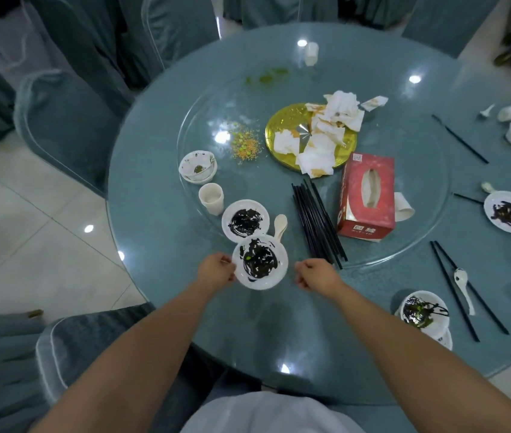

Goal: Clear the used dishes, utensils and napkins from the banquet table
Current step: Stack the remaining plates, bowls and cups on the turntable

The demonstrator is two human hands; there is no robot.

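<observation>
My left hand (216, 270) grips the left rim of a white plate (274, 278) smeared with dark sauce, near the table's front edge. My right hand (316, 273) hovers just right of it, fingers curled, holding nothing. Behind the held plate lie a second sauce-stained plate (227, 218), a white spoon (280, 225) and a white cup (211, 198). A bundle of black chopsticks (316, 223) lies on the glass turntable (404, 251). Crumpled napkins (329, 132) cover a gold platter (279, 123).
A red tissue box (366, 195) stands right of the chopsticks. A dirty bowl (198, 167) and food crumbs (244, 142) lie at left. More stained plates (508, 210), a bowl (424, 310), a spoon (463, 289) and chopsticks (460, 139) sit at right. Covered chairs (60, 126) ring the table.
</observation>
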